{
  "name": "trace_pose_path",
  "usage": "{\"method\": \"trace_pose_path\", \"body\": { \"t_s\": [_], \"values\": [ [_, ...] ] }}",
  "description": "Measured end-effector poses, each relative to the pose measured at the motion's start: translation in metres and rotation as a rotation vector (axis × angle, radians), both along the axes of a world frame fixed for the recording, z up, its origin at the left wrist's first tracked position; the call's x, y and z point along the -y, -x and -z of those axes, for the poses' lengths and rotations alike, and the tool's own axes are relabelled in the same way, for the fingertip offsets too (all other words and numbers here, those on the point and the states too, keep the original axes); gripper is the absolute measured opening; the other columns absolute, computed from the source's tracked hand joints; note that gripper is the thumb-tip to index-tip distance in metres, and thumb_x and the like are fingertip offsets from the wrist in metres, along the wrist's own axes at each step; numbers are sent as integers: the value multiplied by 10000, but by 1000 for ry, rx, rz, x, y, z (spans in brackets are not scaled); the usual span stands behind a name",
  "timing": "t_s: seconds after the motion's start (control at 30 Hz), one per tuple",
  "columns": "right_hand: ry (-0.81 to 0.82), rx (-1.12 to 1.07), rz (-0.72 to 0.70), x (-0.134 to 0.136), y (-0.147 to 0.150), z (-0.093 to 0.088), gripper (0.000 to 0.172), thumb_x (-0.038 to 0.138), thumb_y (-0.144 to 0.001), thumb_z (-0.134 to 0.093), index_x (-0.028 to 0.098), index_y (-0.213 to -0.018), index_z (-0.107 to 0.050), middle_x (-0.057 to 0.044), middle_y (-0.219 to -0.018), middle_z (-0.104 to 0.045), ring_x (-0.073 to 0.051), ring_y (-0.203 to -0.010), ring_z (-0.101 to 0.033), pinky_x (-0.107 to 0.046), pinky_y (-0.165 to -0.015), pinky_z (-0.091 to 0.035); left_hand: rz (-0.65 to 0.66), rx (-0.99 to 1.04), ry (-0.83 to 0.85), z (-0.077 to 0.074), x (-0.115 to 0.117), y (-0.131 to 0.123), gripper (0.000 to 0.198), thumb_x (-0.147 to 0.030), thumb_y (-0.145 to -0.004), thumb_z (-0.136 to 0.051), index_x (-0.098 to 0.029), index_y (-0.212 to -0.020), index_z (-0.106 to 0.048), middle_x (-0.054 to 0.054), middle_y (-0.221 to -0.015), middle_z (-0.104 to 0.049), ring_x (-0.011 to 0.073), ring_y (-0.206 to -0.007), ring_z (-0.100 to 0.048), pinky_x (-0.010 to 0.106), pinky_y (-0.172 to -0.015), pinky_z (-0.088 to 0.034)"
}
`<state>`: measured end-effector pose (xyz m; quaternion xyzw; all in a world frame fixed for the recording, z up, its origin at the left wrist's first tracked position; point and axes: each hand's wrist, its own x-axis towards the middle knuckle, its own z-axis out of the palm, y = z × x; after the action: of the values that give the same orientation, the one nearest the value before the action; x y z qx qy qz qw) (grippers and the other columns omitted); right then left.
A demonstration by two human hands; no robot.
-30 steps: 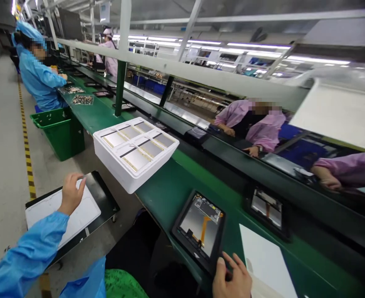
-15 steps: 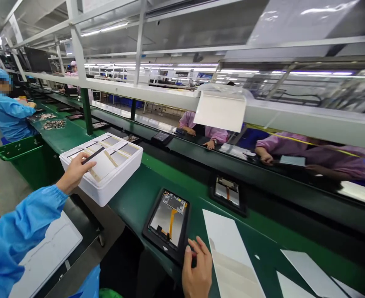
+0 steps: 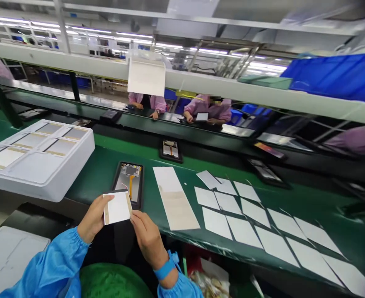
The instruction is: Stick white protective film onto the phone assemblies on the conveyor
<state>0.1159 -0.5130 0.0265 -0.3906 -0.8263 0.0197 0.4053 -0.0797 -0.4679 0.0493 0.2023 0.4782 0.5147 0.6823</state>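
My left hand (image 3: pixel 93 218) and my right hand (image 3: pixel 146 234) together hold a small white sheet (image 3: pixel 117 207) with tan edge strips, just in front of me. Each hand pinches one side of it. Directly beyond the sheet lies an open tablet in a black frame (image 3: pixel 128 181), its inner plate and orange flex cable showing, on the green bench (image 3: pixel 107 161). A white foam tray (image 3: pixel 37 159) with compartments holding similar sheets sits to the left, overhanging the bench edge.
A long white backing strip (image 3: pixel 173 198) lies right of the tablet. Several white rectangular sheets (image 3: pixel 247 213) are laid in rows further right. Another tablet (image 3: pixel 170 150) rides the dark conveyor behind. People in pink coats (image 3: pixel 209 109) work across the line.
My left hand took a sheet from the foam tray and brought it in front of me. My right hand left the tablet's edge and grasped the sheet's other side. The view swung right.
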Motion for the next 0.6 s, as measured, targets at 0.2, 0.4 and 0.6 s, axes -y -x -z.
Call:
{"method": "trace_pose_path", "body": {
  "t_s": [0.2,0.4,0.6],
  "values": [
    [-7,203,62,10,-21,2,269,51,-958,-438,114,-1146,-621,-159,-1096,-675,-239,-983,-635,-391,-831,-581,140,145,77,3,-2,-25,292,-289,-824,-718,-90,-1033,-670,159,-937,-760,274,-884,-734,357,-779,-576],
    [60,156,33,13,-20,-3,199,59,-911,-461,181,-850,-607,-88,-925,-675,-203,-835,-606,-356,-712,-530,360,120,-68,-9,4,-31,526,-333,-769,-789,-133,-1234,-645,142,-1039,-754,280,-975,-716,372,-853,-558],
    [363,-615,440,0,-75,1,136,242,-867,-516,181,-778,-599,-88,-881,-697,-193,-763,-652,-314,-637,-528,566,202,-67,-25,13,-24,606,-298,-821,-745,-183,-1383,-553,136,-1127,-735,287,-1050,-696,386,-910,-539]
  ]
}}
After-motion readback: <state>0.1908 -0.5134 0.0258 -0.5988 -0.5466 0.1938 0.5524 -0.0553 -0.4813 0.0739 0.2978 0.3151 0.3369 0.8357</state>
